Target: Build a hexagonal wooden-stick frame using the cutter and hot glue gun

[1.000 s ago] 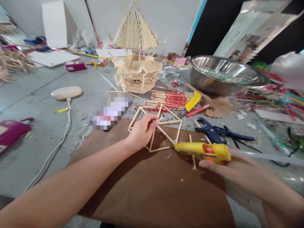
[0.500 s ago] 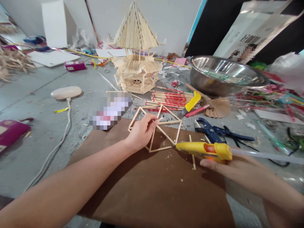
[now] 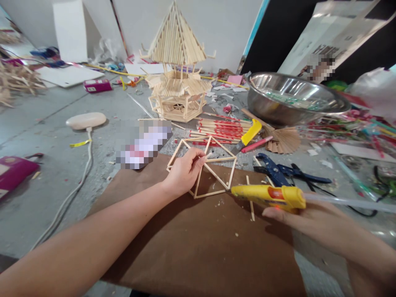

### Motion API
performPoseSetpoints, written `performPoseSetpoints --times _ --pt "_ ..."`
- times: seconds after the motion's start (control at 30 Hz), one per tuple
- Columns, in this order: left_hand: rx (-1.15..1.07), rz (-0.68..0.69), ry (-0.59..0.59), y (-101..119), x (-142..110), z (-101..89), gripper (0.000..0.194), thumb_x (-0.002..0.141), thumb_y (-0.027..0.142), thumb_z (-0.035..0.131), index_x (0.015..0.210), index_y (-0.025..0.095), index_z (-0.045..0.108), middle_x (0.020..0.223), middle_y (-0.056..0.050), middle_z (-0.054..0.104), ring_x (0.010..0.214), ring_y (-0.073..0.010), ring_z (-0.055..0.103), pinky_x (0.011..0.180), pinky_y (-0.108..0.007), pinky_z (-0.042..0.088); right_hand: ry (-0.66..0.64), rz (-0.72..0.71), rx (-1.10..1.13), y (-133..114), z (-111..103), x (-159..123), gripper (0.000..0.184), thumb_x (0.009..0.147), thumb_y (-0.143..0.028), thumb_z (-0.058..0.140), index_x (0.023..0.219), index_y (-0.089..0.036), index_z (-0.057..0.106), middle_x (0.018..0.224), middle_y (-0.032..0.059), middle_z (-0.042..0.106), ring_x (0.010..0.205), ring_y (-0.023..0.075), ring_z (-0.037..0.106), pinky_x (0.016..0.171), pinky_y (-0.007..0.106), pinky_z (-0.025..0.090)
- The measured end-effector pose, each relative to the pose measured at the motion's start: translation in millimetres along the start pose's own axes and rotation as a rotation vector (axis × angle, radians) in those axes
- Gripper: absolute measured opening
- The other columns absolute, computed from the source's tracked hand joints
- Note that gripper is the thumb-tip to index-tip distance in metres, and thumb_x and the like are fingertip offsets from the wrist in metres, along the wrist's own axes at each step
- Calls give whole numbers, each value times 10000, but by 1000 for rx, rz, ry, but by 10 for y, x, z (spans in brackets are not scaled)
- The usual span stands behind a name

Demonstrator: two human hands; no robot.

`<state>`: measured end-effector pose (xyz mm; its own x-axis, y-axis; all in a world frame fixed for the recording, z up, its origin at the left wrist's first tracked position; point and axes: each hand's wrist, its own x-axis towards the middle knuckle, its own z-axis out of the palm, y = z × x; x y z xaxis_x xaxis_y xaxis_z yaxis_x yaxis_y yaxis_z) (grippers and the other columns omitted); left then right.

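Observation:
A flat frame of thin wooden sticks [image 3: 211,194], joined into triangles, lies over the near side of the work area. My left hand [image 3: 185,171] is closed on it near its middle, with thumb and forefinger pinched where the sticks meet; the fingers hide part of the frame. My right hand [image 3: 287,216] is wrapped round a yellow hot glue gun [image 3: 262,194], a clear glue stick [image 3: 343,201] poking out of its back. The gun's nozzle is at the frame's lower right corner; whether it touches cannot be told. A loose stick [image 3: 251,200] lies beneath the gun.
Brown sheet [image 3: 198,251] covers the floor in front. Beyond stand a stick-built pagoda [image 3: 177,86] and a steel basin [image 3: 297,103]. Red-marked sticks [image 3: 224,130], a yellow utility knife [image 3: 251,132] and blue pliers [image 3: 278,170] lie to the right, a white corded device [image 3: 86,121] to the left.
The glue gun in my right hand has shifted slightly to the right, its nozzle moving a little off the corner. My left hand and the stick frame have stayed put.

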<state>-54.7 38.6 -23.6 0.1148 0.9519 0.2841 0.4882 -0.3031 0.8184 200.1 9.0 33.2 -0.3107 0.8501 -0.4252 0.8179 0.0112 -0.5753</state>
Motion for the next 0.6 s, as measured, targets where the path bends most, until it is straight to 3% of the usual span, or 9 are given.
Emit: performPoseSetpoints --times 0.6 --pt "-6 -3 -1 -18 1 9 160 827 293 358 862 170 454 577 35 445 518 -77 430 540 -209 362 34 -27 -67 -99 -29 -24 308 680 -473 505 887 -289 640 852 -27 670 764 216 606 729 305 470"
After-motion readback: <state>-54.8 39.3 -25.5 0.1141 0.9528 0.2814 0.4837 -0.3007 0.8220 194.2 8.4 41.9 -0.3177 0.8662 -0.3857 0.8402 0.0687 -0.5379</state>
